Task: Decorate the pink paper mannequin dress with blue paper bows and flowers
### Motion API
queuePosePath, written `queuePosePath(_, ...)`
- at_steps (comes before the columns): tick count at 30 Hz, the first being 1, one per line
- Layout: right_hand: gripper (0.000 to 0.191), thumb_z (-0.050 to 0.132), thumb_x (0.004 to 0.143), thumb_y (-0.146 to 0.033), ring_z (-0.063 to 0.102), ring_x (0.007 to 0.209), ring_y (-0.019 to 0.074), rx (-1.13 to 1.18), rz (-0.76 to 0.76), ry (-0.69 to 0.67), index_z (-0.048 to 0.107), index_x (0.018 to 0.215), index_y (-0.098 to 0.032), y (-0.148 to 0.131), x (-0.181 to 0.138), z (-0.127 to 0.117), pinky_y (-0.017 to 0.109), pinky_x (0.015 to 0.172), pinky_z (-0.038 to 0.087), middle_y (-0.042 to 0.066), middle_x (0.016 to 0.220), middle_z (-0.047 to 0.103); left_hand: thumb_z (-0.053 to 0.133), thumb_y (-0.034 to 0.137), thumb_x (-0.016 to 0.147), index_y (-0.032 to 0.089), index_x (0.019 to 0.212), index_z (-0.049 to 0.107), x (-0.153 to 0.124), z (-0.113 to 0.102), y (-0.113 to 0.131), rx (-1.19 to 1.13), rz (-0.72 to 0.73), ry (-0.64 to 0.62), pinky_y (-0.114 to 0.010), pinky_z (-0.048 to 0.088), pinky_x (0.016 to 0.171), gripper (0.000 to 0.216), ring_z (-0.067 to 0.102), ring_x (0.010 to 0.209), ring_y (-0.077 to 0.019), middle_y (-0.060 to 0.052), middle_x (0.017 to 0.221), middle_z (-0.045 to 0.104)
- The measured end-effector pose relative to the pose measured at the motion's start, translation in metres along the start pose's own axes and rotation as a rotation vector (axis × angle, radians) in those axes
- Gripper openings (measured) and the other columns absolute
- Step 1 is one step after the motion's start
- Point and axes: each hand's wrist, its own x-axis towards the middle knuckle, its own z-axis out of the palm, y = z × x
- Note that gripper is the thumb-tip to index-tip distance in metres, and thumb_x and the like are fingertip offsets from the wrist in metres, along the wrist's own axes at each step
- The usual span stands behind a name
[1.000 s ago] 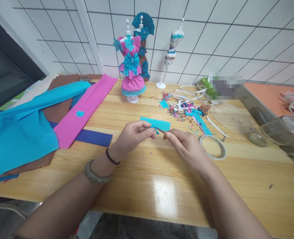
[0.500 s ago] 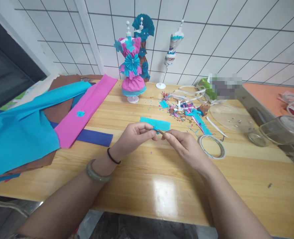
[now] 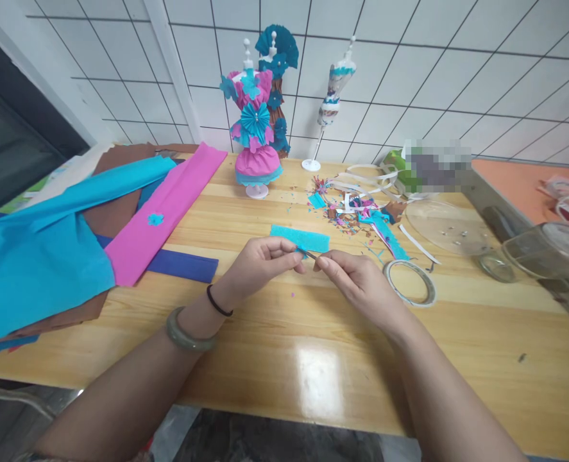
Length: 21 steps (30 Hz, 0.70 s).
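1. Since a second ago I see only a small shift: the fingertips of the left hand and right hand have closed in slightly, while everything resting on the surface stays put.
2. On my feed the left hand's thumb and forefinger are pinched shut on a small blue paper piece, above the middle of the surface. The fingers hide most of it, so I can't make out its shape.
3. The right hand has thumb and forefinger clamped on a thin dark tool, its tip at the paper. What worries me most is tearing or creasing, should the tip push too hard on material that looks soft.
4. If the left pinch loosens, I'd expect the piece to drop near the turquoise strip just beyond, where matching colour could hide it.
5. The tape ring lies near the right wrist, toward the surface's right edge; a careless sweep could knock it.
6. Farther out, toward the far edge, loose scraps could swallow a dropped piece.
7. On the left side, a blue flower sits loose-looking on pink paper; a tug there could slide it off.
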Motion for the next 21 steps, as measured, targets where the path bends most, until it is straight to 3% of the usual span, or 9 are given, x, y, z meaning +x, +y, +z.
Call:
queuePosePath(6, 0.04, 0.034, 0.09, -0.043, 0.044, 0.055, 0.0104, -0.007, -0.008, 0.013, 0.059, 0.075, -0.016, 0.0009, -0.0001, 0.0011, 0.021, 0.052, 0.032, -0.001, 0.059, 0.049, 0.059, 0.028, 0.076, 0.013, 0.074, 0.062, -0.0002, -0.0007, -0.0007, 0.023, 0.006, -0.006, -0.025, 0.043, 0.074, 0.015, 0.058, 0.073, -0.0122, -0.002, 0.073, 0.065)
queuePosePath(14, 0.04, 0.035, 0.088, -0.045, 0.036, 0.05, 0.0095, 0.073, 0.021, 0.06, 0.057, 0.071, -0.016, 0.0024, 0.0001, 0.0008, 0.021, 0.048, 0.028, -0.004, 0.054, 0.037, 0.061, 0.032, 0.074, 0.014, 0.076, 0.062, -0.0001, -0.0004, -0.0008, 0.022, -0.01, 0.018, -0.027, 0.044, 0.073, 0.018, 0.06, 0.071, -0.0134, -0.003, 0.073, 0.067)
queuePosePath(21, 0.045, 0.033, 0.088, -0.05, 0.033, 0.049, 0.0095, 0.374, 0.122, 0.102, 0.06, 0.086, -0.015, 0.007, 0.0023, 0.0038, 0.023, 0.047, 0.027, -0.004, 0.055, 0.032, 0.063, 0.033, 0.072, 0.014, 0.085, 0.064, 0.0003, 0.0009, -0.0054, -0.017, -0.041, 0.037, -0.029, 0.046, 0.076, 0.024, 0.062, 0.075, -0.0144, -0.005, 0.079, 0.069)
